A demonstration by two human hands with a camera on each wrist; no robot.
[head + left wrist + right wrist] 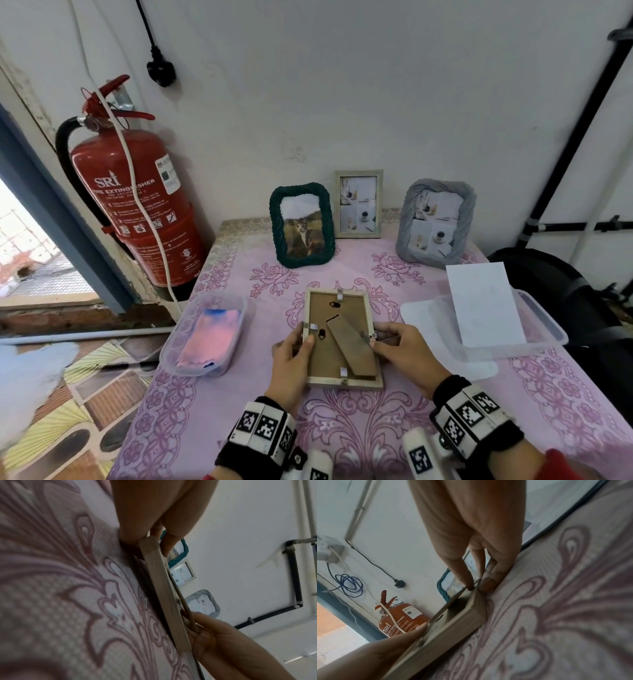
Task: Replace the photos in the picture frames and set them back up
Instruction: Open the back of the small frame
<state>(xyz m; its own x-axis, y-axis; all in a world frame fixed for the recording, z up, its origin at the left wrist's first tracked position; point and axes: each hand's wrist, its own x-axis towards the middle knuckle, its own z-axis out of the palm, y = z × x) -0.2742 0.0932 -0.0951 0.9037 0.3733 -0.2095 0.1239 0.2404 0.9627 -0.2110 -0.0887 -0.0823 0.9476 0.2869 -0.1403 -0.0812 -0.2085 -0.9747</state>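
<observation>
Beside table [565, 394], extinguisher [137, 212] reads "SRI FIRE EXTINGUISHER".

Face-down wooden frame [342, 337] gripped at both side edges: left hand [291, 359] on left edge, thumb on backing; right hand [404, 356] on right edge by a clip. Beyond the grip, three upright frames [358, 204]. Left of it, tub with pink cloth [209, 334]; right, white sheet [484, 303] over clear tray [544, 325].
</observation>
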